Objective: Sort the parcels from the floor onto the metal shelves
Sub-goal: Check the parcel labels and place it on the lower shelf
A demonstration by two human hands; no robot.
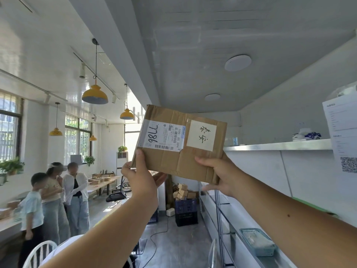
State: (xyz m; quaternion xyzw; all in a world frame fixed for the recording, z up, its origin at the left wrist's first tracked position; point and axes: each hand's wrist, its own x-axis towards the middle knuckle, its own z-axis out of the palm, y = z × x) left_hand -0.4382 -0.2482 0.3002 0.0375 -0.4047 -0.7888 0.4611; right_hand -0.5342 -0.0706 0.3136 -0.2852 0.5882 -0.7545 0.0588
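Observation:
I hold a flat brown cardboard parcel (173, 163) up in front of me at head height, both arms raised. It carries a white shipping label with "7786" written on it and a cream note with handwritten characters. My left hand (142, 177) grips its lower left corner, thumb on the front. My right hand (218, 175) grips the lower right edge, thumb on the front and fingers behind. The metal shelves (218, 207) run along the right wall below the parcel. A long white top shelf (278, 146) lies to the right of the parcel at about its height.
A teal basket (257, 244) sits on a lower shelf at right. Dark crates (186, 211) with small boxes stand on the floor ahead. Three people (58, 202) stand at left by a long table. A white chair back (38, 254) is at bottom left. A cable crosses the floor.

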